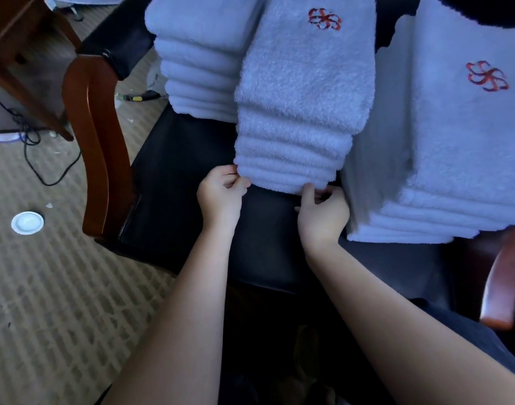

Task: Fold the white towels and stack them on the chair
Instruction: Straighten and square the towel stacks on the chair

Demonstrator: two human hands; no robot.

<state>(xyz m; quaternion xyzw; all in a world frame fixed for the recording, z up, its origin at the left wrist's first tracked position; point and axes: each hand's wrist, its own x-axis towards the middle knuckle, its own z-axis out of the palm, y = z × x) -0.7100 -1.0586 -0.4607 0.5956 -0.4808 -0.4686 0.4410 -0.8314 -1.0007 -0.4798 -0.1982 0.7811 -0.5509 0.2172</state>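
Three stacks of folded white towels stand on the black seat (177,182) of a wooden armchair. The middle stack (300,118) has a red flower logo on its top towel. My left hand (221,197) pinches the stack's bottom left corner. My right hand (323,211) grips its bottom right corner, fingers tucked under the lowest towel. A taller stack (198,68) is behind on the left. A wide stack (455,147) with a red logo sits to the right, touching the middle one.
The chair's brown left armrest (95,141) and right armrest (501,287) flank the seat. On the striped carpet at left lie a white round lid (27,223), black cables (31,147) and a wooden table leg (25,77).
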